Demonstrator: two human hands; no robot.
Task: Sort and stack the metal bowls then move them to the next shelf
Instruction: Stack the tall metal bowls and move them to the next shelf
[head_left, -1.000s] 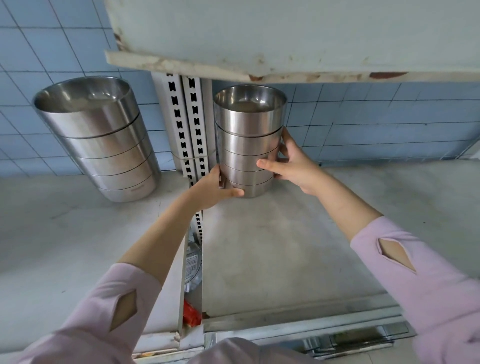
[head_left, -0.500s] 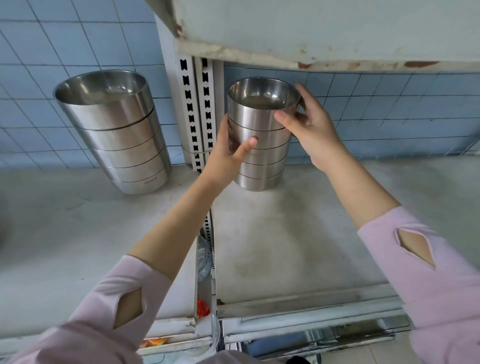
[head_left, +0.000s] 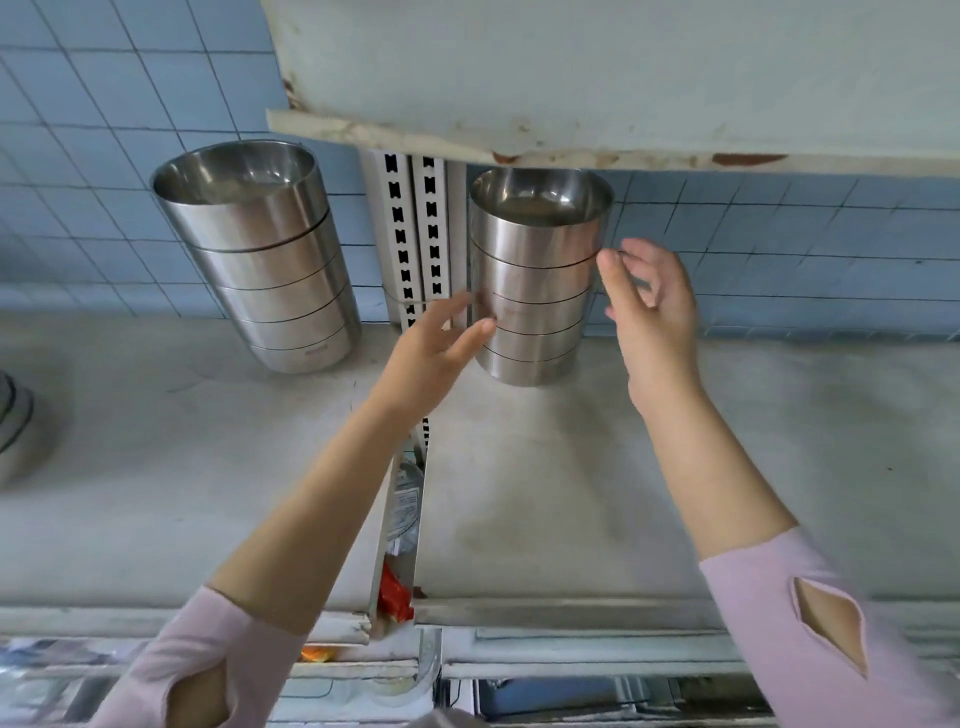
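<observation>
Now: both hands loose around the right-hand bowl stack

Now a stack of shiny straight-sided steel bowls (head_left: 535, 291) stands upright on the pale grey shelf board (head_left: 571, 493), just right of the white slotted metal upright (head_left: 415, 228) and close against the blue tiled wall (head_left: 779, 234). Its top rim sits just under the chipped, rust-spotted edge of the upper shelf (head_left: 571, 140). The left hand (head_left: 431, 358) is spread, fingers extended; its fingertips lie at the stack's lower left side, and whether they touch the metal cannot be told. The right hand (head_left: 649, 312) is apart from the stack's right side, fingers curled loosely and open, gripping nothing. Both forearms are bare, with pale pink sleeves (head_left: 831, 623) at the bottom of the view.

Left of the slotted upright, a second, wider stack of steel bowls (head_left: 270, 260) stands on the neighbouring grey shelf (head_left: 156, 467), also against the tiles. Further left of that upright, at the frame's edge, part of another metal vessel (head_left: 15, 431) shows, too cut off to tell more.
</observation>
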